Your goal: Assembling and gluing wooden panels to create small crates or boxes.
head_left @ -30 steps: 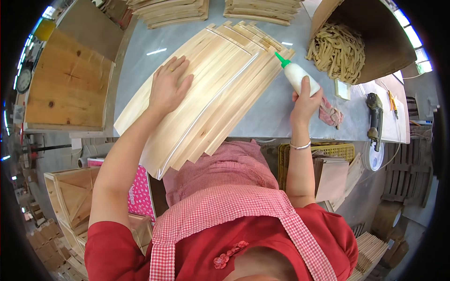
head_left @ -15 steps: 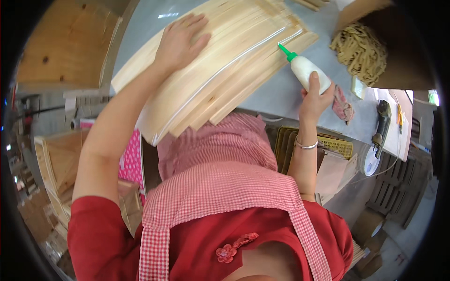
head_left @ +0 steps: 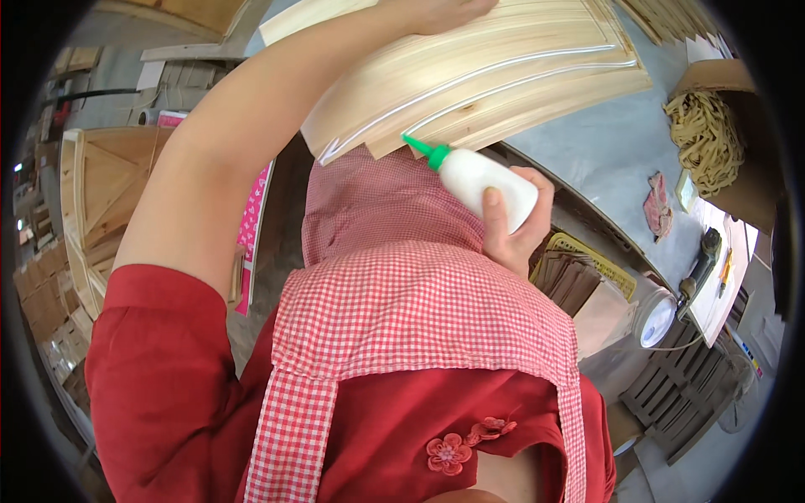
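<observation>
My right hand [head_left: 521, 220] is wrapped round a white glue bottle [head_left: 486, 186] with a green nozzle. The nozzle tip meets the near edge of a staggered stack of thin pale wooden boards [head_left: 360, 92]. White lines of glue run along the stepped edges, one reaching back from the nozzle to the right end. Across the top of the stack lies my left hand [head_left: 444, 12], open and resting on the wood, partly cut off by the upper frame edge.
On the grey table [head_left: 579, 147] lie a pinkish rag [head_left: 658, 208] and a dark-handled tool [head_left: 704, 261]. A cardboard box [head_left: 721, 80] holds tan rubber bands [head_left: 706, 138]. Below the table edge stand a yellow crate [head_left: 599, 264] and a white bucket [head_left: 656, 318]. Wooden crates [head_left: 109, 184] stand at left.
My right hand has drawn the bottle left and nearer along the board edge, and a second long glue line now shows. My left hand has shifted right and farther away. The view has turned.
</observation>
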Demonstrator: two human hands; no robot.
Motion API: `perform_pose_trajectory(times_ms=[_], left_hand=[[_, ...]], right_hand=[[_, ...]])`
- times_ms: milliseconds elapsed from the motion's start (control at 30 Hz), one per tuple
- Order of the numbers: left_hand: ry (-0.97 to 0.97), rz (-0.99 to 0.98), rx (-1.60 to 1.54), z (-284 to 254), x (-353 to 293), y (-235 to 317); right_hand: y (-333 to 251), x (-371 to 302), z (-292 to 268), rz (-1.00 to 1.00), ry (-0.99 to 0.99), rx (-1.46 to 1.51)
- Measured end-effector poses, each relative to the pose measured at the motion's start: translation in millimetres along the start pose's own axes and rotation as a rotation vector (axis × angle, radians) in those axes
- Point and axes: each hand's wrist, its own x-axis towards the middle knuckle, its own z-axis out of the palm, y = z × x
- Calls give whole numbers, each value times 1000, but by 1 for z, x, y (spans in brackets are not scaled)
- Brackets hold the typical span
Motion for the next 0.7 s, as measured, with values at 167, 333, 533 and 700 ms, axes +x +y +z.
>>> perform_pose_trajectory(times_ms=[167, 333, 533, 700], left_hand=[[-24, -28, -37, -4, -5, 1], [-60, -5, -22, -7, 4, 2], [85, 59, 93, 25, 9, -27], [38, 70, 38, 16, 11, -14]], right_hand=[[-9, -9, 4, 68, -183, -68], [-8, -3, 14, 86, -63, 93], [13, 33, -7, -93, 57, 118], [21, 105, -85, -13, 630, 304]])
